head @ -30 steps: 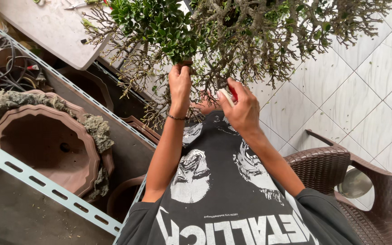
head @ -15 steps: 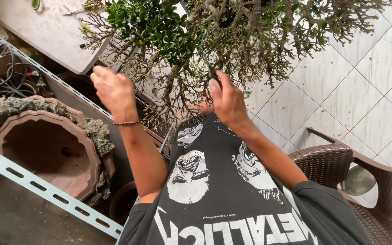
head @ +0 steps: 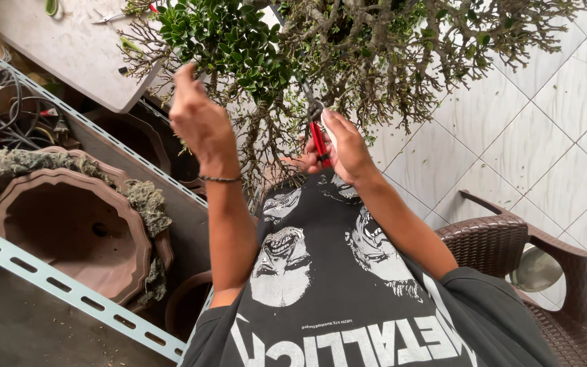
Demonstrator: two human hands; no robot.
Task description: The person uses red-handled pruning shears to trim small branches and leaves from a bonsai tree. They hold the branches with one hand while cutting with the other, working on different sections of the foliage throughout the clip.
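The right hand (head: 348, 146) is closed around the red handles of a pair of pruning shears (head: 317, 132), fingers wrapped tight and the tool's dark blades pointing up from the fist into the bare lower twigs of a bonsai tree (head: 348, 47). Whether the blades are apart or together cannot be told, as twigs cross them. The left hand (head: 198, 119) is raised just to the left of the shears, empty and loosely half-open, fingers lightly curled and pointing upward, with its fingertips at the edge of a dense green clump of foliage (head: 229, 41) that sits directly above and slightly right of it; I cannot tell whether the fingers actually touch the leaves. A thin bracelet (head: 220, 179) circles that wrist. The tree's trunk and tangled branches spread above both hands, the right hand reaching in beneath the canopy. Well to the left of the left hand and lower down lies an empty brown lobed pot (head: 69, 231) edged with dry moss, with a perforated metal rail (head: 69, 292) running below it. Above and left of the left hand, a pale desk (head: 56, 54) carries a small pair of scissors (head: 120, 16). Right of the right hand, well apart, stands a brown wicker chair (head: 531, 258) on the white tiled floor (head: 565, 109).
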